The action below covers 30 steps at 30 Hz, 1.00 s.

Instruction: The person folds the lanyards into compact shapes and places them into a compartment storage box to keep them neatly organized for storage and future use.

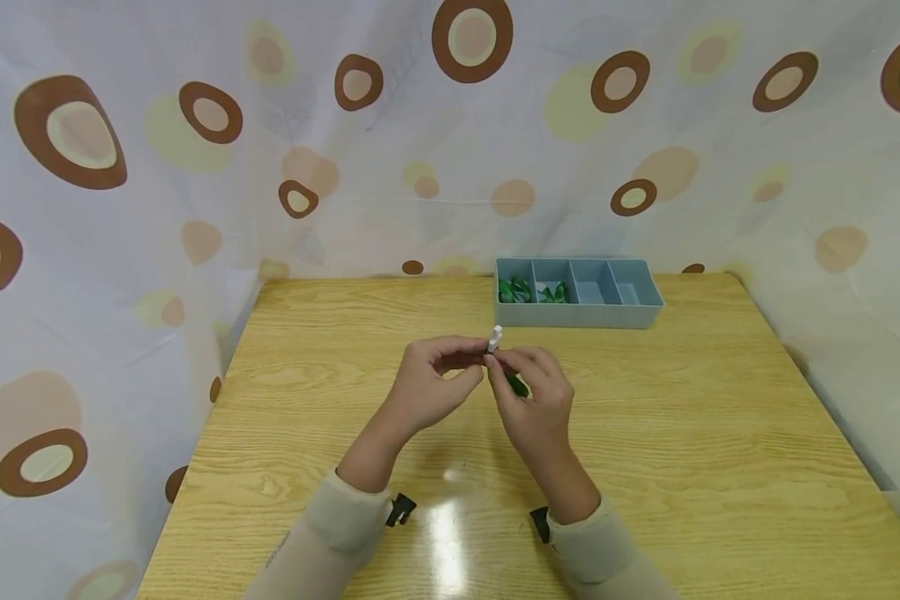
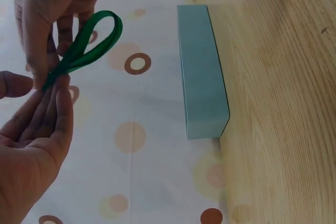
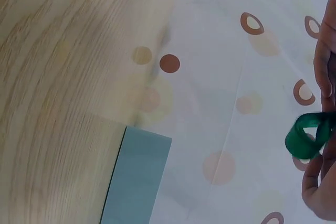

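Note:
My right hand [image 1: 536, 400] pinches a looped green ribbon [image 2: 102, 51] near its gathered end. The loop sticks out beyond the fingertips in the left wrist view and shows at the right edge in the right wrist view. My left hand [image 1: 435, 379] meets the right one from the left. Its fingers [image 2: 55, 111] are nearly straight and touch the ribbon's gathered end, with the thumb [image 2: 16, 84] apart from them. A small white piece [image 1: 496, 335] stands up at the fingertips of both hands; its lower part is hidden.
A blue-grey tray [image 1: 577, 315] with several compartments stands at the back of the wooden table [image 1: 330, 333]. Green ribbon pieces [image 1: 516, 292] lie in its two left compartments. Behind the table hangs a patterned cloth [image 1: 390, 217]. Black strap buckles [image 1: 401, 509] hang by the sleeves.

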Each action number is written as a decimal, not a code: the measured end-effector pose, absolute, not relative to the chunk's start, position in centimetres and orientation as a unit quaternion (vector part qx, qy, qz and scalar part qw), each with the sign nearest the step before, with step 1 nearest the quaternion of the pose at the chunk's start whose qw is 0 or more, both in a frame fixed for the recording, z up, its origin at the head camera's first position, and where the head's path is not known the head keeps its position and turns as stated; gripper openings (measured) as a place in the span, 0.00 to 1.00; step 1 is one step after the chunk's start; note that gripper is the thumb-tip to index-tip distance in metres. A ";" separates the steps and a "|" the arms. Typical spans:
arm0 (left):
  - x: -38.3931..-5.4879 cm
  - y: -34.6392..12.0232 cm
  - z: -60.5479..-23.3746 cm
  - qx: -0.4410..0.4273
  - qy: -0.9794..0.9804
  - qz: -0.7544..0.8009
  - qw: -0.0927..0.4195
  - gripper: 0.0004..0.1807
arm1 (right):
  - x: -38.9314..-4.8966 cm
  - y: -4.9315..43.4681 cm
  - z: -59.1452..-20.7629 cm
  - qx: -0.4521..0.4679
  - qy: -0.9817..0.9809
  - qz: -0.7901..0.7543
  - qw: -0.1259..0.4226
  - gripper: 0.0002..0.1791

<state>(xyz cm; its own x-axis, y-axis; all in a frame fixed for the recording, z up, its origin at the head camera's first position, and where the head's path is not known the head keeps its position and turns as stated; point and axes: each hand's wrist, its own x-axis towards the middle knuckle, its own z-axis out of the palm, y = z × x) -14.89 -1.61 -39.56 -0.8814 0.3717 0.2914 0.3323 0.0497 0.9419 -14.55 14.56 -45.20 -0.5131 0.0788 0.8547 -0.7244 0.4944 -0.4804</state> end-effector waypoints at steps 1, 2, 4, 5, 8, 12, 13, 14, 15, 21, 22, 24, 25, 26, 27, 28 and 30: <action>-14.9 -1.6 -39.6 0.243 0.724 0.646 0.015 0.15 | -14.5 14.6 -45.2 0.225 -0.741 0.452 0.443 0.07; -14.9 -1.7 -39.6 0.241 0.723 0.647 0.012 0.15 | -14.5 14.6 -45.2 0.232 -0.740 0.450 0.443 0.08; -15.0 -1.7 -39.6 0.240 0.718 0.653 0.002 0.14 | -14.5 14.6 -45.1 0.247 -0.740 0.447 0.438 0.09; -15.1 -1.8 -39.6 0.238 0.717 0.655 -0.004 0.13 | -14.5 14.6 -45.2 0.254 -0.739 0.447 0.435 0.10; -15.2 -1.8 -39.5 0.229 0.715 0.660 -0.019 0.11 | -14.5 14.7 -45.2 0.273 -0.740 0.449 0.419 0.13; -15.3 -1.9 -39.3 0.211 0.717 0.664 -0.026 0.08 | -14.4 14.8 -45.4 0.291 -0.741 0.463 0.390 0.17; -15.3 -2.0 -39.3 0.208 0.718 0.664 -0.027 0.07 | -14.4 14.8 -45.5 0.294 -0.742 0.467 0.381 0.18; -15.3 -2.1 -39.2 0.203 0.718 0.665 -0.029 0.07 | -14.3 14.8 -45.5 0.298 -0.744 0.470 0.371 0.19; -15.4 -2.2 -39.2 0.200 0.717 0.667 -0.030 0.07 | -14.3 14.8 -45.5 0.302 -0.745 0.472 0.361 0.19; -16.2 -2.5 -39.7 0.182 0.715 0.674 -0.033 0.08 | -13.9 14.9 -45.4 0.333 -0.749 0.488 0.300 0.23; -16.4 -2.6 -40.0 0.178 0.716 0.674 -0.035 0.08 | -13.9 14.9 -45.5 0.334 -0.749 0.490 0.294 0.24; -16.8 -2.7 -40.7 0.170 0.719 0.672 -0.042 0.09 | -13.8 14.8 -45.8 0.331 -0.750 0.495 0.288 0.25; -17.0 -2.7 -40.9 0.166 0.721 0.671 -0.046 0.09 | -13.8 14.8 -45.9 0.324 -0.751 0.496 0.290 0.26; -17.2 -2.8 -41.2 0.164 0.721 0.671 -0.052 0.10 | -13.8 14.8 -46.2 0.315 -0.753 0.498 0.293 0.27; -17.4 -2.9 -41.5 0.162 0.721 0.671 -0.058 0.10 | -13.7 14.9 -46.4 0.305 -0.755 0.498 0.297 0.28; -17.5 -2.9 -41.6 0.160 0.721 0.671 -0.064 0.11 | -13.7 14.9 -46.7 0.295 -0.758 0.498 0.299 0.28; -17.6 -3.0 -41.6 0.158 0.717 0.675 -0.073 0.12 | -13.7 15.0 -47.1 0.281 -0.763 0.501 0.296 0.26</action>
<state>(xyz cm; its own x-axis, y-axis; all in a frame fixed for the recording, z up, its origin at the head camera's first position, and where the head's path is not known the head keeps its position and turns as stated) -17.62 -2.98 -41.60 -0.9392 0.1284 0.3185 0.3258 0.0397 0.9446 -13.70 15.01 -47.08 -0.6673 -0.1323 0.7329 -0.7249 0.3409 -0.5985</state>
